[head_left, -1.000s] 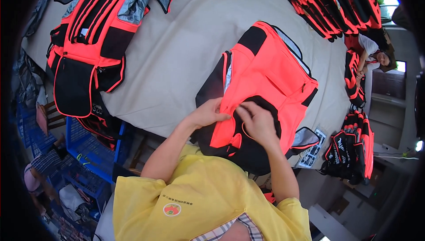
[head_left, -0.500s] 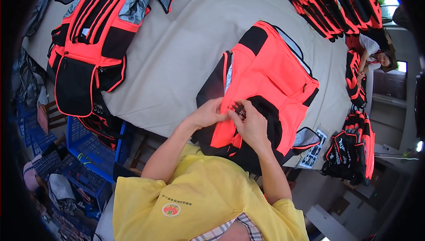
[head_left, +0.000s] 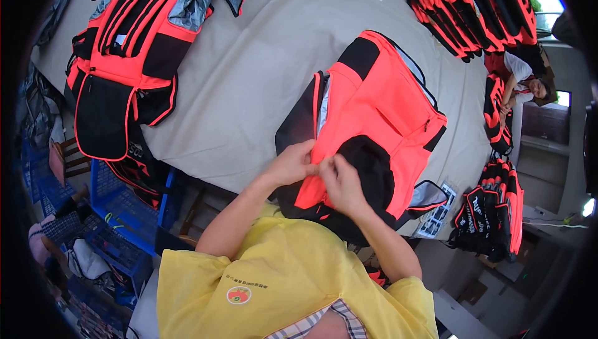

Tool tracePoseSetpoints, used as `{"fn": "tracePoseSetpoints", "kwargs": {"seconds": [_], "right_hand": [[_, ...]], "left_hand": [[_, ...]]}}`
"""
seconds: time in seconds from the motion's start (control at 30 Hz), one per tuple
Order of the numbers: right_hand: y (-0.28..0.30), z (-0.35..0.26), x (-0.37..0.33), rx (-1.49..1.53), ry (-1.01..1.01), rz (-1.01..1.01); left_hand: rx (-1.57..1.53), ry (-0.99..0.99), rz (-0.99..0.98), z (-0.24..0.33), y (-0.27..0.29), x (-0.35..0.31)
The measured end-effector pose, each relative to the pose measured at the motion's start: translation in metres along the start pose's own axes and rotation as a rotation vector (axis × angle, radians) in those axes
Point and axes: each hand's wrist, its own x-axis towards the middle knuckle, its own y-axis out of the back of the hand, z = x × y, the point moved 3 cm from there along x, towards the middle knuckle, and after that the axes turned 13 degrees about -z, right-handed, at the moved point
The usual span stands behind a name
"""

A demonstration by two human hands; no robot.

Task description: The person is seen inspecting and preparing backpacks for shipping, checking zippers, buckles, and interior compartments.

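Observation:
A bright coral-red and black backpack (head_left: 408,105) lies on the cloth-covered table in front of me, its near end against my body. My left hand (head_left: 294,163) pinches the coral fabric along its left edge, fingers closed. Right beside it, my right hand (head_left: 342,184) is closed, with thumb and fingertips together at the same strip of fabric. Its back faces up and hides whatever lies in the palm. A black rounded panel (head_left: 367,168) sits next to my right fingers. Silver lining shows at the open left side and at a flap on the lower right.
Another coral and black backpack (head_left: 146,56) lies at the far left. Stacked backpacks (head_left: 473,6) fill the far right, and more (head_left: 489,217) hang at the right edge. A co-worker (head_left: 526,80) is beyond them. Blue plastic crates (head_left: 121,239) stand at lower left.
My right hand has turned over so its back faces up, its fingertips drawn close to my left hand. A small dark metal item seen in it earlier is now hidden.

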Motion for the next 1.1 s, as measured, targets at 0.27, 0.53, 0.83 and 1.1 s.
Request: {"fn": "tracePoseSetpoints", "kwargs": {"seconds": [0.27,0.53,0.83,1.1], "right_hand": [[0.032,-0.006,-0.03,0.351,-0.174,0.038],[-0.039,-0.064,-0.043,0.72,-0.035,-0.149],[0.0,-0.026,-0.025,0.139,-0.165,0.009],[0.036,-0.02,-0.018,-0.542,0.007,0.309]], "left_hand": [[-0.048,-0.084,0.278,-0.002,-0.006,-0.014],[0.235,-0.291,0.471,0.005,-0.012,-0.017],[0.614,-0.432,0.599,0.027,-0.011,-0.018],[0.249,-0.228,0.527,0.011,-0.009,0.004]]}}
